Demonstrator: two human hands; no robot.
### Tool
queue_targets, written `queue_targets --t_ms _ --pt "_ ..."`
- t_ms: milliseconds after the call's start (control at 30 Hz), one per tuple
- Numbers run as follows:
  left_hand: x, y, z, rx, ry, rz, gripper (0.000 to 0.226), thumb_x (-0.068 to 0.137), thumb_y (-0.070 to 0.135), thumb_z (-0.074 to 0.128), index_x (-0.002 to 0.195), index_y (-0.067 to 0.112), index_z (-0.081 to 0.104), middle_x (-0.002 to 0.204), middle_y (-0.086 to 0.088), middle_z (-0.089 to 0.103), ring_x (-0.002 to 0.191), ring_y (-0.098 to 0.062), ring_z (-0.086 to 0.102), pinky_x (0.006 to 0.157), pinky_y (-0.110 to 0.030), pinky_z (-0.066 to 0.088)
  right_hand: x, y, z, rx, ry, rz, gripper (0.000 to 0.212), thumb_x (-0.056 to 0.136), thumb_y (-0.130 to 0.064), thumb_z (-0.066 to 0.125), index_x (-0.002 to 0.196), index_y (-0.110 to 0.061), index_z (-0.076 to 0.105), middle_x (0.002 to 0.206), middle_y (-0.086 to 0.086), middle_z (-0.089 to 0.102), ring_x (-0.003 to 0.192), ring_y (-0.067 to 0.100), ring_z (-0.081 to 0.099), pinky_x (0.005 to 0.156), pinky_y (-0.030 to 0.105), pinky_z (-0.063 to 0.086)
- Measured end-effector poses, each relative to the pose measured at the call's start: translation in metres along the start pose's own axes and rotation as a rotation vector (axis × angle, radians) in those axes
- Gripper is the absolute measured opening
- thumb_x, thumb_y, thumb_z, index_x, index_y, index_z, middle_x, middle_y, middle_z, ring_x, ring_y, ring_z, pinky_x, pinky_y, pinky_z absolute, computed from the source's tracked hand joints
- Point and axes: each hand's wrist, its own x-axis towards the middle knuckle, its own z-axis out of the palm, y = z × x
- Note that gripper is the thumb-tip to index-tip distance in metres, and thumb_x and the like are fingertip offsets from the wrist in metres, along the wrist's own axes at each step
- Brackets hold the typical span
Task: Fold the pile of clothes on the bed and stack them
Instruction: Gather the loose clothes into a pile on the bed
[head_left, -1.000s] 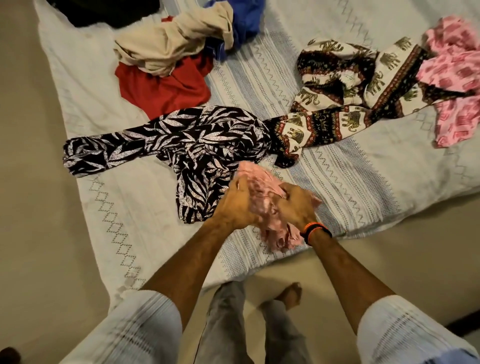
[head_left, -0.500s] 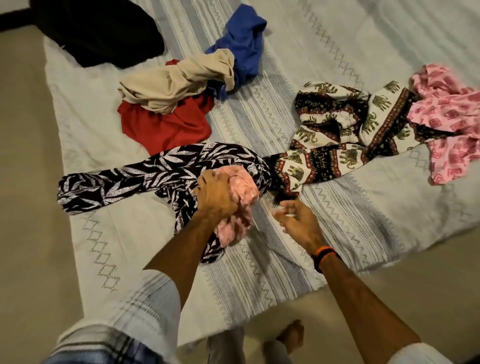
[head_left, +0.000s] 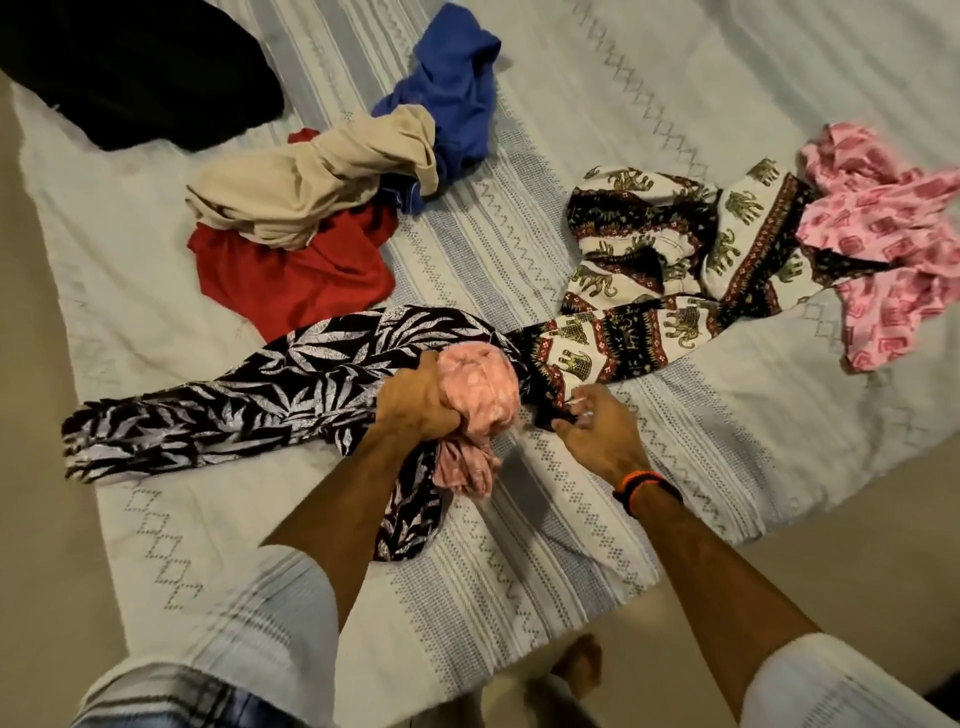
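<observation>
- While the pink garment (head_left: 480, 387) sits bunched in my left hand (head_left: 415, 402), I judge the task barely begun: no folded piece or stack shows anywhere on the bed (head_left: 597, 519).
- My left hand's fingers curl tight around the pink garment's middle, so a rounded wad bulges above the fist and a crumpled tail hangs below it, over the leaf-print garment (head_left: 249, 395).
- My right hand (head_left: 597, 434) hovers just beside the wad, fingers loosely curled; they seem to pinch the dark end of the elephant-print garment (head_left: 665, 260), though I cannot tell for sure.
- Still to fold, by my reading: the leaf-print piece stretched leftward, the elephant-print one to the right, and the pink patterned garment (head_left: 883, 244) touching its far end.
- Farther back, a beige garment (head_left: 311, 187) lies over a red garment (head_left: 291, 280), with a blue garment (head_left: 452, 98) touching them and a black one (head_left: 130, 67) at the bed's corner.
</observation>
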Motion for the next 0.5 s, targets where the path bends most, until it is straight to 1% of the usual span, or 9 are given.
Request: queue_targets --t_ms 100,200,267,300,333,367,400,433,500 --pt "-0.003 0.023 -0.018 -0.137 0.049 0.028 0.076 0.076 0.03 0.073 0.138 0.013 0.031 0.096 -0.007 0.057 0.088 -0.028 0.058 0.075 -0.035 0.047 0.011 -0.008 -0.012 -0.121 0.013 -0.075 0.062 0.08 -0.02 0.077 0.134 -0.015 0.047 0.124 0.006 0.057 0.111 0.026 0.057 0.098 0.045 0.051" --pt "-0.002 0.051 -0.034 -0.315 0.129 0.054 0.073 0.074 0.031 0.075 0.135 0.012 0.038 0.11 -0.015 0.063 0.104 -0.038 0.061 0.084 -0.036 0.047 0.029 -0.009 -0.028 -0.275 0.035 -0.152 0.067 0.075 -0.025 0.077 0.132 -0.01 0.046 0.127 0.012 0.052 0.114 0.032 0.053 0.095 0.045 0.05" --pt "-0.003 0.072 -0.041 -0.444 0.145 0.034 0.073 0.074 0.031 0.079 0.133 0.01 0.043 0.114 -0.011 0.062 0.107 -0.031 0.059 0.079 -0.029 0.044 0.046 -0.005 -0.039 -0.426 0.029 -0.182 0.077 0.074 -0.034 0.079 0.136 -0.008 0.042 0.13 0.014 0.048 0.117 0.035 0.05 0.096 0.047 0.049" --pt "-0.002 0.081 -0.042 -0.492 0.141 0.016 0.069 0.074 0.031 0.081 0.129 0.009 0.048 0.108 -0.005 0.062 0.103 -0.025 0.059 0.075 -0.024 0.043 0.055 -0.002 -0.046 -0.522 0.023 -0.193 0.082 0.075 -0.038 0.079 0.141 -0.009 0.038 0.135 0.015 0.045 0.121 0.037 0.047 0.1 0.049 0.047" --pt "0.0 0.088 -0.043 -0.534 0.14 0.005 0.059 0.073 0.03 0.082 0.121 0.009 0.055 0.098 0.002 0.061 0.094 -0.019 0.06 0.068 -0.019 0.044 0.065 0.002 -0.051 -0.611 0.019 -0.2 0.085 0.079 -0.04 0.076 0.146 -0.011 0.033 0.141 0.016 0.039 0.127 0.039 0.043 0.103 0.053 0.043" --pt "0.004 0.092 -0.041 -0.568 0.136 -0.016 0.043 0.073 0.028 0.083 0.106 0.012 0.061 0.086 0.007 0.059 0.082 -0.013 0.06 0.058 -0.013 0.042 0.074 0.005 -0.056 -0.678 0.014 -0.205 0.086 0.084 -0.041 0.071 0.151 -0.014 0.025 0.15 0.018 0.03 0.134 0.042 0.036 0.108 0.057 0.038" --pt "0.006 0.097 -0.039 -0.605 0.137 -0.039 0.03 0.073 0.026 0.083 0.092 0.016 0.062 0.076 0.01 0.057 0.071 -0.007 0.057 0.048 -0.009 0.039 0.086 0.009 -0.062 -0.72 -0.007 -0.192 0.088 0.088 -0.04 0.067 0.155 -0.018 0.015 0.158 0.018 0.016 0.141 0.045 0.025 0.111 0.062 0.031" --pt "0.009 0.1 -0.037 -0.632 0.141 -0.058 0.025 0.073 0.023 0.083 0.083 0.019 0.061 0.07 0.01 0.055 0.064 -0.004 0.053 0.042 -0.008 0.036 0.096 0.011 -0.067 -0.747 -0.037 -0.165 0.092 0.09 -0.039 0.066 0.157 -0.023 0.005 0.162 0.018 0.001 0.146 0.047 0.012 0.112 0.066 0.023" --pt "0.016 0.107 -0.029 -0.649 0.155 -0.09 0.023 0.071 0.024 0.083 0.079 0.02 0.062 0.068 0.009 0.057 0.062 -0.006 0.054 0.043 -0.014 0.038 0.12 0.017 -0.074 -0.806 -0.082 -0.13 0.107 0.085 -0.031 0.073 0.156 -0.032 -0.008 0.16 0.019 -0.02 0.146 0.051 -0.004 0.11 0.073 0.017"
